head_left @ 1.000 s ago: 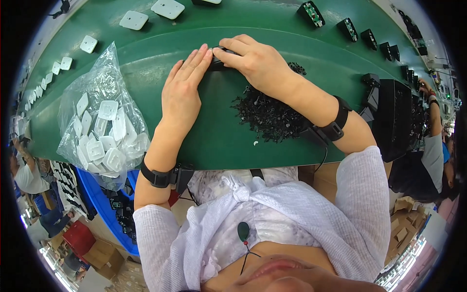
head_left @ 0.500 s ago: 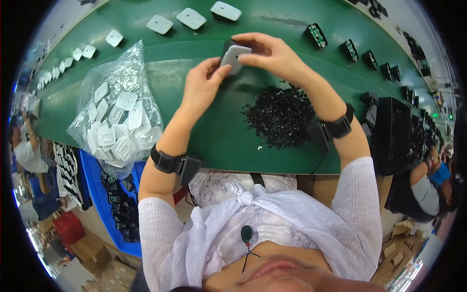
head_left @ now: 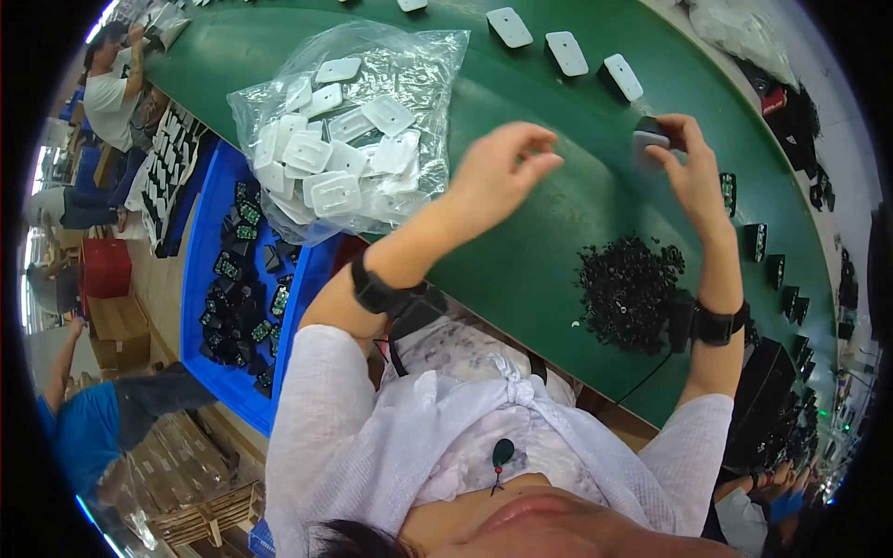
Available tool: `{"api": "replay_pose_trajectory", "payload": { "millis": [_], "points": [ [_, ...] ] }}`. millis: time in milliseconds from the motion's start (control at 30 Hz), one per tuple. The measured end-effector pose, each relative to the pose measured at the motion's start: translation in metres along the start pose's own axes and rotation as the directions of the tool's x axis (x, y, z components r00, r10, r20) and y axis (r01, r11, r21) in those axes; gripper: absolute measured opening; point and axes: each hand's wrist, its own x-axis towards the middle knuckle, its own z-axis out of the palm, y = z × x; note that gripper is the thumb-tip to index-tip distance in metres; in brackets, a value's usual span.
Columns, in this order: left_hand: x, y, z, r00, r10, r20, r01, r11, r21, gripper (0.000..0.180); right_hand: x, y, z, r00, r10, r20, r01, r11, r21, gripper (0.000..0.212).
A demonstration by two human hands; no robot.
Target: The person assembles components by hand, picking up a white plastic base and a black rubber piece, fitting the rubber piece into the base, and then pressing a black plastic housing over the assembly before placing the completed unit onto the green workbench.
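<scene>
My right hand [head_left: 693, 172] pinches a small black box with a light grey cover [head_left: 650, 138] between thumb and fingers, over the green table [head_left: 521, 256]. Nothing is in my left hand [head_left: 498, 177], which hangs with thumb and fingers apart to the right of a clear plastic bag [head_left: 437, 70]. Loose white covers [head_left: 335, 193] fill that bag. A heap of small black parts [head_left: 631, 293] lies below my right hand. Beyond it, a row of boxes with white covers [head_left: 566, 54] stretches along the far side.
Black boxes [head_left: 755, 242] stand in a line at the right, one showing a green circuit board [head_left: 729, 192]. A blue bin [head_left: 206, 279] beside the table holds black boxes and circuit boards. Other people [head_left: 116, 88] are at the left and lower right.
My hands have come apart: the right carries the covered box to the right, while the left has let go of it. The whole view has turned toward the left.
</scene>
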Motion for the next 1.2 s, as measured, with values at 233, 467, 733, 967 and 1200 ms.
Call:
{"api": "replay_pose_trajectory", "payload": {
  "millis": [233, 467, 733, 967, 1200],
  "points": [
    [0.002, -0.027, -0.119, 0.975, 0.123, -0.187, 0.062, 0.655, 0.754, 0.023, 0.045, 0.057, -0.029, 0.956, 0.12, 0.269, -0.11, 0.993, -0.051, 0.033],
    [0.007, -0.042, -0.14, 0.889, 0.189, 0.418, -0.458, 0.338, 0.822, 0.044, 0.068, 0.094, -0.044, 0.88, 0.211, 0.425, -0.256, 0.965, 0.051, 0.037],
    [0.026, -0.038, -0.135, 0.922, -0.006, 0.388, -0.348, 0.431, 0.832, 0.062, 0.044, 0.078, -0.058, 0.988, 0.152, -0.016, -0.152, 0.988, -0.04, 0.035],
    [0.024, -0.039, -0.152, 0.974, -0.058, 0.218, -0.184, 0.355, 0.917, 0.046, -0.078, 0.041, -0.063, 0.994, 0.112, -0.015, -0.113, 0.985, -0.127, 0.023],
    [0.031, -0.009, -0.123, 0.967, -0.126, -0.22, 0.235, 0.771, 0.592, 0.015, -0.171, 0.068, -0.007, 0.993, 0.034, -0.116, -0.045, 0.995, -0.094, 0.037]
  ]
}}
